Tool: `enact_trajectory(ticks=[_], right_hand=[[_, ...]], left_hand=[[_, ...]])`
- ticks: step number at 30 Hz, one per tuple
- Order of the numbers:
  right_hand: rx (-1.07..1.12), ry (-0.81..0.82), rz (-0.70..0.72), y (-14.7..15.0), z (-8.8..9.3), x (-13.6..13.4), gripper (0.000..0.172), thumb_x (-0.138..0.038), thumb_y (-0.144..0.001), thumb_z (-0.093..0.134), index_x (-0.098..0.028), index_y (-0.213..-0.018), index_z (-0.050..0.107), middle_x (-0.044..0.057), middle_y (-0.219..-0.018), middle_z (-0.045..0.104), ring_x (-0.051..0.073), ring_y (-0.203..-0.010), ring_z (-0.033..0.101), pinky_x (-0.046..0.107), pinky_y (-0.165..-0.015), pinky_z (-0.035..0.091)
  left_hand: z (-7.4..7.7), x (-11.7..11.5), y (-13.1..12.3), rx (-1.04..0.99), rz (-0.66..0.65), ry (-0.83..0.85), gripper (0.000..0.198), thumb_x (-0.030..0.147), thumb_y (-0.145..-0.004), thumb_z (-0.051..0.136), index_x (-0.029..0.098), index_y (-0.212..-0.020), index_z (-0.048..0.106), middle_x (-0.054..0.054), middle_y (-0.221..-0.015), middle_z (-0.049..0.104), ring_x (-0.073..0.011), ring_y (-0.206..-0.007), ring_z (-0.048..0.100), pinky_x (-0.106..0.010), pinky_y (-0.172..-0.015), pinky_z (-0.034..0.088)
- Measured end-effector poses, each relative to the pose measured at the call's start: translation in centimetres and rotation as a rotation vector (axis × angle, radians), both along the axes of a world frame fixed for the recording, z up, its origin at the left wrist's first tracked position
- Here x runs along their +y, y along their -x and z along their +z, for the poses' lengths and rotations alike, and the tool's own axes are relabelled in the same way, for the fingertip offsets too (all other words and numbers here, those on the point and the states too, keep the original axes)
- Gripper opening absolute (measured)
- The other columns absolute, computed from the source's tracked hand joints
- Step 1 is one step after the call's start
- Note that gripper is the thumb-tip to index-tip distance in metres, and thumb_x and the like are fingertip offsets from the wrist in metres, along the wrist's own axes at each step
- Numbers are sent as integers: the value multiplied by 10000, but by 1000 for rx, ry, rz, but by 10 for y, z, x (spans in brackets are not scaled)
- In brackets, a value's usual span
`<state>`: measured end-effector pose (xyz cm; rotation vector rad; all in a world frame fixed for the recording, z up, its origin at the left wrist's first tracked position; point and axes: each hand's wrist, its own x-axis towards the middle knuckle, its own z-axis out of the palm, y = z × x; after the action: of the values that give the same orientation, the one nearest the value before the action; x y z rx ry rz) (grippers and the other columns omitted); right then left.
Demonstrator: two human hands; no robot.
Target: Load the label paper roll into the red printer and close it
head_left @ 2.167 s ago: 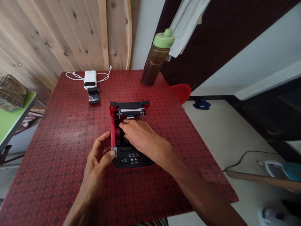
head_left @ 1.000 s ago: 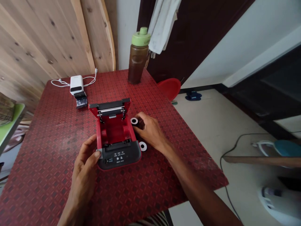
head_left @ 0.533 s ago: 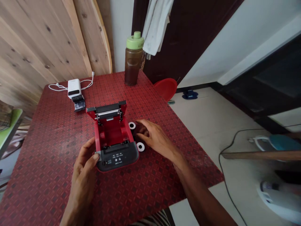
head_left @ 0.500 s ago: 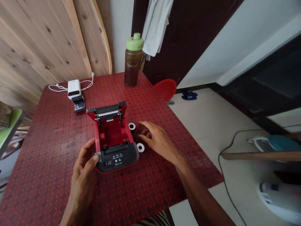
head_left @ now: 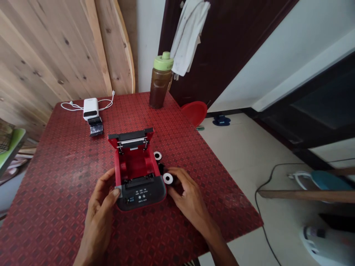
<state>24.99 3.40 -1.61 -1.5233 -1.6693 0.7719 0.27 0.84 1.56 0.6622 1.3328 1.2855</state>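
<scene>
A small red printer (head_left: 135, 166) with a black front panel sits on the red patterned table (head_left: 55, 173), its lid flipped up and its paper bay bare. My left hand (head_left: 104, 195) grips its left front corner, thumb on the grey tab. Two black rolls with white ends lie just right of the printer: the far roll (head_left: 158, 156) lies free, and my right hand (head_left: 185, 190) is closed on the near roll (head_left: 168, 178).
At the table's far left lie a white power bank (head_left: 91, 108) with a white cable and a small black part (head_left: 95, 126). A brown bottle with a green cap (head_left: 160, 81) stands at the far edge. A red stool (head_left: 195, 112) stands beyond the table's right edge.
My right hand took a roll out of the printer bay, set it down to the right, then drew back toward me and closed on the near roll. The left hand kept its hold.
</scene>
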Motion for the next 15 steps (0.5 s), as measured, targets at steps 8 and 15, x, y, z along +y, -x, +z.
enact_trajectory(ticks=[8, 15], right_hand=[[631, 197, 38, -26, 51, -14, 317, -489, -935, 769, -295, -1177, 701, 84, -1125, 776, 224, -868, 719, 331, -712, 579], [483, 258, 250, 0, 82, 9, 343, -558, -993, 727, -285, -1200, 714, 46, -973, 752, 198, -782, 674, 328, -682, 573]], left_hand=[[-1, -1, 2, 18, 6, 4, 610, 477, -889, 843, 297, -1451, 690, -72, -1470, 736, -325, -1398, 651, -417, -1137, 509], [-5, 2, 2, -23, -25, -40, 557, 455, -923, 814, 273, -1434, 688, -95, -1480, 722, -324, -1327, 691, -430, -1104, 522]])
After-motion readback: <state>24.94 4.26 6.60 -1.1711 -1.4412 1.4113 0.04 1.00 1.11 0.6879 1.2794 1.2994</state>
